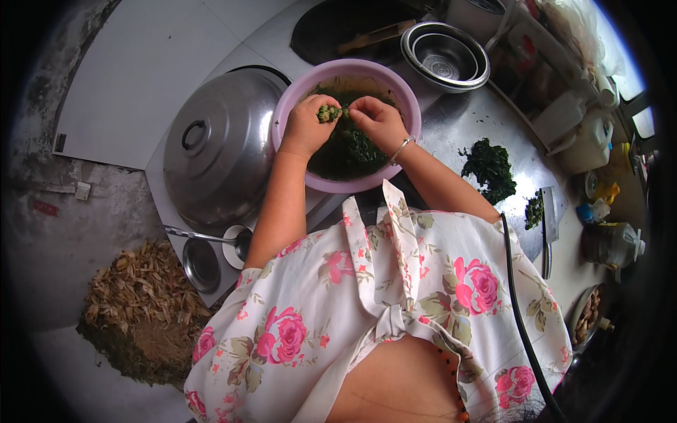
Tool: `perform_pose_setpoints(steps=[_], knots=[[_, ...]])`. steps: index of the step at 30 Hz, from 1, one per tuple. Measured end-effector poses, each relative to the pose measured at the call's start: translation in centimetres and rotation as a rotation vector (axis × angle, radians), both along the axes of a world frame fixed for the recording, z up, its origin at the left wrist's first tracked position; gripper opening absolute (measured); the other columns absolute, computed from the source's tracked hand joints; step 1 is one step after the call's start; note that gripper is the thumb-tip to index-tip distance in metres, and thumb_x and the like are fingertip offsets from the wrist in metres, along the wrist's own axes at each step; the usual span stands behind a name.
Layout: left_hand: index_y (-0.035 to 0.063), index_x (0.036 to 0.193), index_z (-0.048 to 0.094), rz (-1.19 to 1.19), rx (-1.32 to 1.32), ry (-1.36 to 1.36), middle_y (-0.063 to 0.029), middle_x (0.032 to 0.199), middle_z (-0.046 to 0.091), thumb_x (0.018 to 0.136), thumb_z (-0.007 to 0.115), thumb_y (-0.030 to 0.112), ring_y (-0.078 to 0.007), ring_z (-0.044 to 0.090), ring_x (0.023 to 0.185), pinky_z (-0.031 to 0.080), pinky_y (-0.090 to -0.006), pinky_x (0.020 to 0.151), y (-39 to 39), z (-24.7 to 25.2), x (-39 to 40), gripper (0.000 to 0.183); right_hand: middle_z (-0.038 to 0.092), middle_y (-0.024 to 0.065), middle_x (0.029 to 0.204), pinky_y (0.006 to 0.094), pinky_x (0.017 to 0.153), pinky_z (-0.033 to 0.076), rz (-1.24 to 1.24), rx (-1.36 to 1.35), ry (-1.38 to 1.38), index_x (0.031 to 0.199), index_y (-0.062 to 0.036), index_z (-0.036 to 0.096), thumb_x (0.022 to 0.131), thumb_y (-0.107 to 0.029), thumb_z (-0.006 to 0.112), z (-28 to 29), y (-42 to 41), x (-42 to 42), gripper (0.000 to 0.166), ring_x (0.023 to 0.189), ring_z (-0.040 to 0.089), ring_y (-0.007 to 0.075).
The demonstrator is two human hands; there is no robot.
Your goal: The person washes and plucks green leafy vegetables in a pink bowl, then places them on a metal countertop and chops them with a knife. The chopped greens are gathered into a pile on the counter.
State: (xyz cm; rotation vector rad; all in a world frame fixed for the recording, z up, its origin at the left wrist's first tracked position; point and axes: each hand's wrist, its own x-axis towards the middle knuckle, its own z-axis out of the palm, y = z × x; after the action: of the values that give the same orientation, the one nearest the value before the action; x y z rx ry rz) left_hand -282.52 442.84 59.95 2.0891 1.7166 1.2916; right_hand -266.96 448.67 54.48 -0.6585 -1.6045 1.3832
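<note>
Over a pink plastic basin, my left hand is closed around a small clump of chopped greens. My right hand, with a bangle at the wrist, pinches at the right end of that clump with thumb and forefinger; a small bit of green shows at the fingertips. Beneath both hands, dark leafy greens lie in murky liquid in the basin. On the metal worktop to the right are a dark pile of greens, a smaller chopped heap and a cleaver.
A large domed metal lid stands left of the basin, with a ladle in a small bowl and a metal dish below it. Nested steel bowls sit behind at the right. Jugs line the right side. Dry husks lie on the lower left.
</note>
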Motion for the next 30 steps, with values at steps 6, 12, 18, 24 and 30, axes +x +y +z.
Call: perform_pose_setpoints(steps=[6, 12, 18, 24, 30], knots=[[0.0067, 0.086, 0.063, 0.023, -0.035, -0.08, -0.0108, 0.084, 0.064, 0.071, 0.066, 0.004, -0.0295, 0.062, 0.079, 0.049, -0.034, 0.072, -0.2, -0.1, 0.4, 0.015, 0.057, 0.0004, 0.071, 0.0212, 0.059, 0.044, 0.026, 0.075, -0.104, 0.084, -0.0032, 0.059, 0.082, -0.009, 0.06, 0.3, -0.1, 0.0, 0.007, 0.064, 0.051, 0.0059], [0.0039, 0.09, 0.064, -0.02, -0.081, -0.026, -0.0101, 0.087, 0.065, 0.073, 0.068, 0.008, -0.0231, 0.062, 0.082, 0.048, -0.0306, 0.075, 0.0, -1.2, -0.3, 0.019, 0.054, -0.0008, 0.072, 0.0203, 0.06, 0.042, -0.027, 0.022, -0.033, 0.085, -0.0027, 0.055, 0.083, -0.006, 0.058, 0.5, -0.6, 0.0, 0.005, 0.065, 0.049, 0.0052], [0.0017, 0.09, 0.064, -0.038, -0.145, -0.022, -0.01, 0.088, 0.065, 0.074, 0.071, 0.011, -0.0214, 0.062, 0.082, 0.047, -0.0292, 0.076, -0.6, -0.7, -0.3, 0.02, 0.055, -0.0001, 0.076, 0.0204, 0.062, 0.043, -0.009, 0.08, 0.061, 0.086, -0.0027, 0.054, 0.084, -0.005, 0.057, 0.7, -0.8, -0.6, 0.004, 0.067, 0.049, 0.0057], [0.0024, 0.09, 0.064, -0.068, -0.072, -0.106, -0.0098, 0.089, 0.065, 0.073, 0.071, 0.009, -0.0213, 0.062, 0.084, 0.048, -0.0291, 0.078, -0.5, -1.0, -1.1, 0.019, 0.055, 0.0004, 0.076, 0.0222, 0.062, 0.044, 0.054, 0.008, 0.081, 0.087, -0.0038, 0.054, 0.085, -0.005, 0.057, 0.3, -0.8, -1.2, 0.004, 0.066, 0.051, 0.0069], [0.0021, 0.092, 0.064, -0.052, -0.079, -0.192, -0.0072, 0.091, 0.066, 0.075, 0.07, 0.006, -0.0157, 0.061, 0.085, 0.047, -0.0263, 0.079, -1.0, -0.6, -1.3, 0.018, 0.056, 0.0014, 0.08, 0.0233, 0.065, 0.045, -0.002, -0.098, -0.127, 0.089, -0.0038, 0.054, 0.084, -0.005, 0.057, -1.6, -0.7, -0.4, 0.006, 0.07, 0.052, 0.0075]])
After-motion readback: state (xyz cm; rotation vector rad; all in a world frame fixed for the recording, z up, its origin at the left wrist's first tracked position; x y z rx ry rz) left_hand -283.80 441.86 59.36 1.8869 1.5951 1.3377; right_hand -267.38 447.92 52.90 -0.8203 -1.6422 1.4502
